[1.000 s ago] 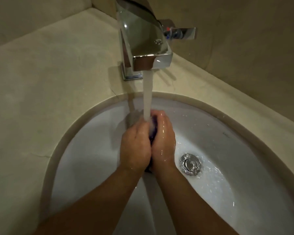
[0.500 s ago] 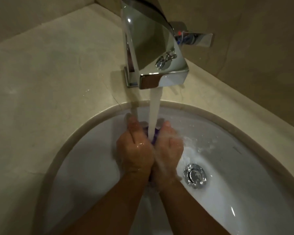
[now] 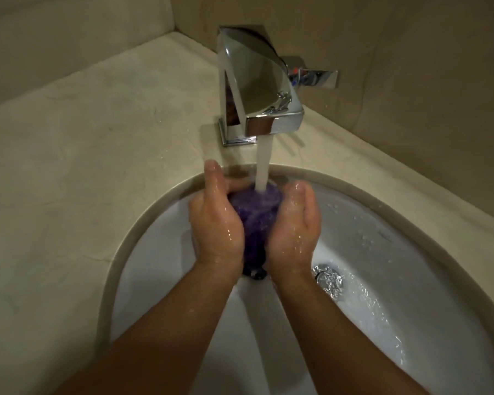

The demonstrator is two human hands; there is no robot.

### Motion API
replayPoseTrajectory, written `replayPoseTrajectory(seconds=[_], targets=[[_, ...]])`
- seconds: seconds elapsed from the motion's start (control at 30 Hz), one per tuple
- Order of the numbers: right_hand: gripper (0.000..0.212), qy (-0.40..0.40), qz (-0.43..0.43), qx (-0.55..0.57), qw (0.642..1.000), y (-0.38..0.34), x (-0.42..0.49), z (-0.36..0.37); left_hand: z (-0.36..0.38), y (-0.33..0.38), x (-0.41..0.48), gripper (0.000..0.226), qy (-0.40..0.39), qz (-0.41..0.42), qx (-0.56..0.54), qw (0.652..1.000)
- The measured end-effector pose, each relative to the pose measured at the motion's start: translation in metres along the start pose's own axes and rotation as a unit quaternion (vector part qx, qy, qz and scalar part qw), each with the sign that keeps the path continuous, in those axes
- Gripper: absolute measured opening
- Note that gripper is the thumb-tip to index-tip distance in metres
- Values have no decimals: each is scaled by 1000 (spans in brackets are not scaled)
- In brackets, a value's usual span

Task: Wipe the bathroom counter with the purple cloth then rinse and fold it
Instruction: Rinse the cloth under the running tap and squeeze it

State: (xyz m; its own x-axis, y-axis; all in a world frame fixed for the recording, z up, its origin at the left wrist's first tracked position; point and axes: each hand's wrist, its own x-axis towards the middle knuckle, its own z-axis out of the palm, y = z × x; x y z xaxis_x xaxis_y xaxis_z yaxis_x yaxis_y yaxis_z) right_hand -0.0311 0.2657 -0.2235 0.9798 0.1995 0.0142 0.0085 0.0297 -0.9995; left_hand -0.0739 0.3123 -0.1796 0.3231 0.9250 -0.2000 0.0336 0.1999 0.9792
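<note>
I see 2 grips, left hand (image 3: 216,223) and right hand (image 3: 294,223), curled round the bunched purple cloth (image 3: 254,209) under the stream from the square chrome tap (image 3: 254,89), over the white oval sink (image 3: 160,266) in the beige stone bench (image 3: 83,166).

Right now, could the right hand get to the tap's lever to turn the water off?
Probably yes. The lever juts from the faucet on its right side, beyond the right hand, with nothing between them. But that hand grips the purple cloth, so the left hand would hold it alone.
</note>
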Motion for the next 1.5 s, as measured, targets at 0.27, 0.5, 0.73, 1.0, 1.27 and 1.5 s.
replayPoseTrajectory(seconds=[0.27, 0.5, 0.73, 1.0, 1.27, 1.5], targets=[[29, -54, 50, -88, 993, 15, -32, -26, -7, -45, -5, 34, -21, 147, 206, 967], [60, -39, 38, -192, 980, 25, -13, 1, -5, -47, 10, 61, 6, 44, 264, 964], [42, -5, 10, -217, 976, 42, -1, 3, 3, -51, 8, 56, 50, 26, 315, 947], [46, -22, -20, -251, 967, 45, 10, 4, 8, -53, 17, 50, 46, 29, 319, 946], [53, 35, 118, -186, 975, 28, 17, -5, -32, -53, -4, 38, 33, 8, 195, 980], [38, 58, 365, 132, 920, 25, 2, -21, -19, -34, -34, 63, -71, -364, -139, 918]])
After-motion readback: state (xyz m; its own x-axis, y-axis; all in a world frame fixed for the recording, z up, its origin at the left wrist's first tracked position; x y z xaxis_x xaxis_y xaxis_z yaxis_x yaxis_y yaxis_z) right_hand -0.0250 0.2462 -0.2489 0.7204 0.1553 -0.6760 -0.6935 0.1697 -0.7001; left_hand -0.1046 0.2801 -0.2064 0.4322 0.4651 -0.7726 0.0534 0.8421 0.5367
